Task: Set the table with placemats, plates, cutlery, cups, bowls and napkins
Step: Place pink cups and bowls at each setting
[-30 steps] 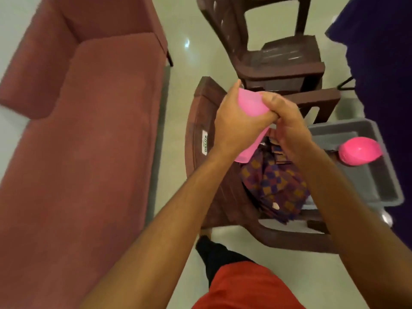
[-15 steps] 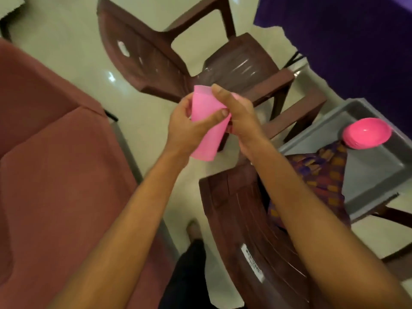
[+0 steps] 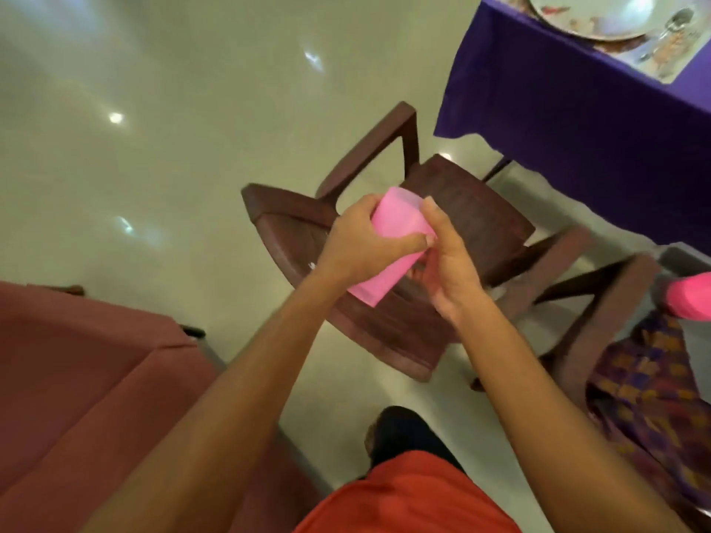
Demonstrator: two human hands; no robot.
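Left hand [image 3: 354,244] wraps pink cup [image 3: 396,221]; right hand [image 3: 450,263] pinches its side. Hold tight, no squashing. Carry to far right table [image 3: 577,109], set beside plate [image 3: 588,17].

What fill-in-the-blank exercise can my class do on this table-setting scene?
1. The left hand and right hand hold a ____ cup.
2. The plastic chair below the cup is ____.
3. The tablecloth under the plate is ____.
Missing words: pink; brown; purple.
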